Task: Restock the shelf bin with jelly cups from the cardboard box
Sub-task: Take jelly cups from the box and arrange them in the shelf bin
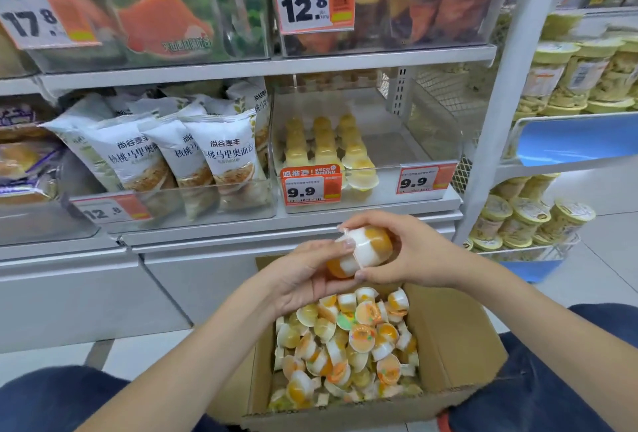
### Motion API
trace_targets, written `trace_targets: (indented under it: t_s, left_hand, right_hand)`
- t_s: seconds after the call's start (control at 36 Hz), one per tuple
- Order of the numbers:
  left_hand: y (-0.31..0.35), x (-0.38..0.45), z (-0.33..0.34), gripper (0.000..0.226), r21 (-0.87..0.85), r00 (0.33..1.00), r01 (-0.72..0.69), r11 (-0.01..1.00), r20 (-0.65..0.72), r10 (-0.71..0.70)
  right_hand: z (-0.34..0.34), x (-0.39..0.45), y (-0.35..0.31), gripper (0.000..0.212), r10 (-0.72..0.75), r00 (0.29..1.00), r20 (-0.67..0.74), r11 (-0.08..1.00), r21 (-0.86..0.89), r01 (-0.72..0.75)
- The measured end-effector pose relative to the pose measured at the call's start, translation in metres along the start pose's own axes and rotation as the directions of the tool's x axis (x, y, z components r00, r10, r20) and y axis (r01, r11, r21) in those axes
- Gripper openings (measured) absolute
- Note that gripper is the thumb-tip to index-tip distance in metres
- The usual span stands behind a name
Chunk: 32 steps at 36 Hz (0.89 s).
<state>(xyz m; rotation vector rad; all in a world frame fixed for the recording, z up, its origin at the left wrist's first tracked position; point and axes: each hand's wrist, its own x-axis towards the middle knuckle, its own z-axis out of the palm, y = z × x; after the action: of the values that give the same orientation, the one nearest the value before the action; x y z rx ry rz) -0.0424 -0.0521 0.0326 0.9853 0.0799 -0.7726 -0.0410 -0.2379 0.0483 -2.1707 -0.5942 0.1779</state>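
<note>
An open cardboard box point(459, 338) sits on the floor between my knees, with several white and orange jelly cups point(348, 345) heaped inside. Above the box my left hand point(307, 276) and my right hand point(404, 252) together hold jelly cups point(366, 247) stacked on their sides, fingers curled round them from both ends. Straight ahead on the shelf is the clear bin point(407, 141) with 9.9 price tags; three short rows of jelly cups point(324, 145) stand in its left half, and its right half is bare.
White bread bags point(193, 155) fill the bin to the left. Clear bins of packaged snacks point(397, 3) sit on the shelf above. A neighbouring rack on the right holds yellow-lidded tubs point(531, 221). My knees in dark trousers flank the box.
</note>
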Motion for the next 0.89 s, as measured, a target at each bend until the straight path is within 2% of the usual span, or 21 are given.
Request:
trace_targets:
  t_s: [0.25,0.42,0.53,0.58,0.64,0.69,0.72,0.78,0.83,0.89]
  left_hand:
    - [0.027,0.032,-0.018,0.033,-0.162,1.0,0.012,0.987,0.002,-0.012]
    - [0.035,0.045,-0.036,0.026,-0.078,0.998,0.051,0.996,0.026,-0.049]
    - [0.043,0.051,-0.038,0.024,-0.102,0.997,0.043,0.994,0.073,-0.036]
    - [0.05,0.055,-0.038,0.034,0.053,0.998,-0.034,0.998,0.062,0.03]
    - [0.061,0.055,-0.038,0.041,0.388,0.986,-0.142,0.911,-0.029,0.166]
    - [0.073,0.058,-0.04,0.028,0.664,0.927,-0.205,0.719,-0.105,0.361]
    - [0.078,0.06,-0.042,0.02,0.73,0.89,-0.218,0.648,-0.123,0.438]
    - [0.084,0.065,-0.048,0.013,0.779,0.834,-0.255,0.573,-0.122,0.538]
    - [0.084,0.07,-0.055,0.011,0.823,0.783,-0.274,0.498,-0.11,0.612]
    - [0.083,0.074,-0.062,0.017,0.906,0.735,-0.239,0.35,-0.067,0.675]
  right_hand:
    - [-0.01,0.045,0.013,0.056,-0.031,0.999,-0.01,0.992,0.122,0.032]
    - [-0.008,0.059,0.022,0.061,-0.035,0.998,0.044,0.995,0.09,0.031]
    - [-0.014,0.065,0.026,0.058,-0.046,0.998,-0.04,0.997,0.053,0.048]
    - [-0.028,0.07,0.026,0.055,-0.024,0.991,-0.132,0.999,0.04,0.029]
    - [-0.049,0.077,0.024,0.051,0.006,0.966,-0.258,0.999,0.05,0.007]
    - [-0.075,0.089,0.025,0.047,0.037,0.92,-0.389,0.999,0.025,-0.029]
    - [-0.088,0.097,0.026,0.046,0.06,0.896,-0.441,0.998,-0.008,-0.07]
    - [-0.113,0.119,0.035,0.046,0.116,0.861,-0.495,0.979,-0.089,-0.183]
    - [-0.13,0.141,0.046,0.047,0.16,0.855,-0.492,0.936,-0.198,-0.289]
    - [-0.14,0.166,0.057,0.046,0.199,0.861,-0.468,0.898,-0.265,-0.351]
